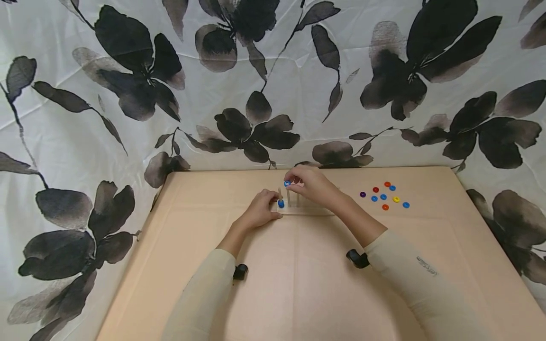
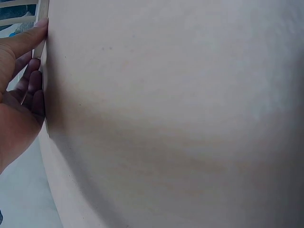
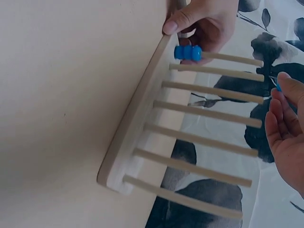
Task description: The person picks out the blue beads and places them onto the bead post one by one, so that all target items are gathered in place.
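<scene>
My left hand (image 1: 260,208) grips the left end of a wooden peg rack (image 3: 137,114), thumb on its front edge and fingers curled behind. Upright pegs rise in a row from the rack's base. Several blue beads (image 3: 187,52) are stacked low on the leftmost peg. Between thumb and fingertips, my right hand (image 1: 313,184) pinches another blue bead (image 1: 287,183) near the tops of the pegs at the left end. That bead is mostly covered by the fingers in the right wrist view. In the left wrist view, the left hand (image 2: 19,90) holds the rack's base (image 2: 42,19).
Right of the rack, loose beads lie scattered on the table (image 1: 294,284): several blue, a few red and orange (image 1: 386,207), one yellow (image 1: 396,199) and one purple (image 1: 362,194). A flowered cloth (image 1: 298,94) hangs behind the table's far edge.
</scene>
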The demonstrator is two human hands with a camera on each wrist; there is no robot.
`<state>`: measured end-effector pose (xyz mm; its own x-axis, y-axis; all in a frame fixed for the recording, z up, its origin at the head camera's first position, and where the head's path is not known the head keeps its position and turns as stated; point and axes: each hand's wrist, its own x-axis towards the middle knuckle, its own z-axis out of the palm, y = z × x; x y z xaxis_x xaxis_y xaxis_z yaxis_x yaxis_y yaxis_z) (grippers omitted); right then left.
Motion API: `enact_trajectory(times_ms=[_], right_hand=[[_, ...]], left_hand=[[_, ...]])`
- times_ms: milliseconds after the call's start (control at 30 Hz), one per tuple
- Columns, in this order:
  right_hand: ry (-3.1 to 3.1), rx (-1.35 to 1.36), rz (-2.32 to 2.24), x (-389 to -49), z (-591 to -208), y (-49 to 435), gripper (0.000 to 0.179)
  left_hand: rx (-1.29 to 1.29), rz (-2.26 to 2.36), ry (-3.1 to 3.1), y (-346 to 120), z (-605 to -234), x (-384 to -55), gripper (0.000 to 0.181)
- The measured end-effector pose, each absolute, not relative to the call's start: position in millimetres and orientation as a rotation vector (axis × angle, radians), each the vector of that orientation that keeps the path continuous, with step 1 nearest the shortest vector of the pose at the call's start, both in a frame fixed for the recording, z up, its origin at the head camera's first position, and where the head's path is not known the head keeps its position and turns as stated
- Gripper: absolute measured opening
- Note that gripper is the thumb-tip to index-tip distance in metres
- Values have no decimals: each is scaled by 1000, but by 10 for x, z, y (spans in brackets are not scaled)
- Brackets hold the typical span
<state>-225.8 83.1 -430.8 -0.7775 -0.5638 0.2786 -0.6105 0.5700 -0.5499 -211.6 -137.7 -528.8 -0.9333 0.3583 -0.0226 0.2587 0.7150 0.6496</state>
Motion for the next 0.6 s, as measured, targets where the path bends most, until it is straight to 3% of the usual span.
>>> enact_trajectory(times_ms=[600], right_hand=[[-2804,1074,890,-2317,-4358,586,15]], left_hand=[[522,995,2794,-1381,-5314,-2142,45]])
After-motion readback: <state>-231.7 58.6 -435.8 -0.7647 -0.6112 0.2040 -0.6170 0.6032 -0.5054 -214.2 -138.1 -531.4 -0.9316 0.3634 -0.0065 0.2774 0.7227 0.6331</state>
